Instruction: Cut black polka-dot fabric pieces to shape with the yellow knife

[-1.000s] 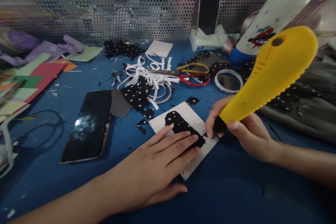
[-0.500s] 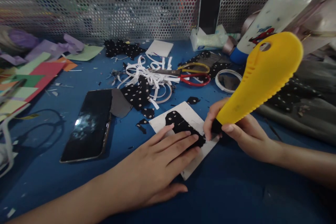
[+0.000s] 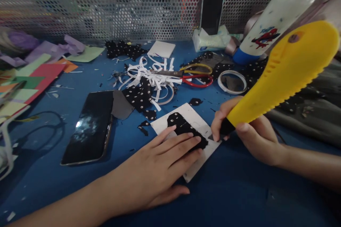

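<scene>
This looks like a craft workspace, home or workshop unclear: on the blue desk (image 3: pixel 226 191), scissors (image 3: pixel 182 73) rest on curled white strips (image 3: pixel 157 81), with spotted black scraps (image 3: pixel 140 95) around them, coloured paper (image 3: pixel 48 74) well left, perforated metal (image 3: pixel 149 3) behind.

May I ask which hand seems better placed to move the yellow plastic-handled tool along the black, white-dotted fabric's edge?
Probably the right hand: it grips the yellow tool near the dotted fabric. The left hand lies across the fabric and white square sheet.
</scene>
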Tool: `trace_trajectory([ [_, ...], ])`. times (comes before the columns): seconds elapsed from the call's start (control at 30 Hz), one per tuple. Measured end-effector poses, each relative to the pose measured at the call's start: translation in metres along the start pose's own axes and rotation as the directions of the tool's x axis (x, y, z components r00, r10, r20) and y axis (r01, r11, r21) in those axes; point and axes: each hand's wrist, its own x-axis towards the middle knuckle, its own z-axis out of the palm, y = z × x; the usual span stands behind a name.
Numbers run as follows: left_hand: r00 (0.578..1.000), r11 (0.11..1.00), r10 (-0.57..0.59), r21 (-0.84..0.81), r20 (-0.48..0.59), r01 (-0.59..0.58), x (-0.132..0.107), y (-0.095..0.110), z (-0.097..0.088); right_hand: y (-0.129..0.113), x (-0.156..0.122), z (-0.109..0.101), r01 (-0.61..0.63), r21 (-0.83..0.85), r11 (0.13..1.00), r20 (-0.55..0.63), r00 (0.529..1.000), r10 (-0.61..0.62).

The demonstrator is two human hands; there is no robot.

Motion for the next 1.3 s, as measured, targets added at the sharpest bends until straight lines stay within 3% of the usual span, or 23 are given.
trace_trajectory([
  [0.5,1.0,1.0,-0.003,0.009,0.01,0.003,0.0,0.0002,0.0013,0.0,0.0003,-0.0039,0.01,-0.133,0.991,0.14,0.99,0.009],
  [0.63,1.0,1.0,0.009,0.02,-0.004,-0.009,-0.0007,0.0004,0.0012,0.0002,-0.0019,-0.0031,0.034,-0.085,0.996,0.116,0.993,-0.024],
  [0.83,1.0,1.0,0.006,0.012,-0.004,-0.006,0.0008,-0.0007,0.0022,0.0004,-0.0011,0.0003,0.05,-0.014,0.999,-0.024,0.998,-0.05],
  [1.3,1.0,1.0,0.006,-0.003,0.008,-0.006,0.0011,-0.0011,0.0016,-0.0007,0.0003,0.0016,-0.042,0.005,0.999,0.039,0.998,0.041],
])
